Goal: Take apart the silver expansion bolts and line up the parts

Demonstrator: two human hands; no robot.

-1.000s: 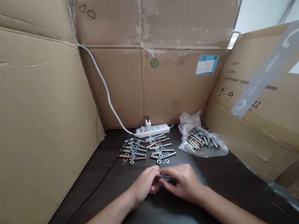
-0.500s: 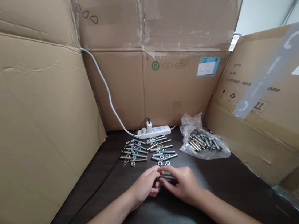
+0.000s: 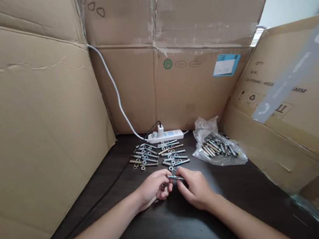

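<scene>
A metal bolt (image 3: 175, 177) is held up between my two hands, just above the dark table. My right hand (image 3: 196, 187) pinches its right end between thumb and fingers. At the bolt's left end, the thumb and forefinger of my left hand (image 3: 153, 189) are closed. The other left fingers curl inward, and I cannot make out whether they hold something small. Just beyond my hands lie two groups of bolts, the left group (image 3: 147, 160) and the right group (image 3: 176, 158), with nuts and washers among them. One loose nut (image 3: 143, 168) sits at the left group's near edge.
Several bolts fill an open clear plastic bag (image 3: 235, 160) at the right. Behind the bolts lies a white power strip (image 3: 176, 134) with a plugged-in charger (image 3: 160, 130). A black cable (image 3: 110, 192) crosses the table's left side. Cardboard boxes (image 3: 132, 88) stand around the left, back and right.
My hands have drawn slightly apart, and more of the bolt shows between them. The whole scene has shifted slightly up in view as the camera tilted.
</scene>
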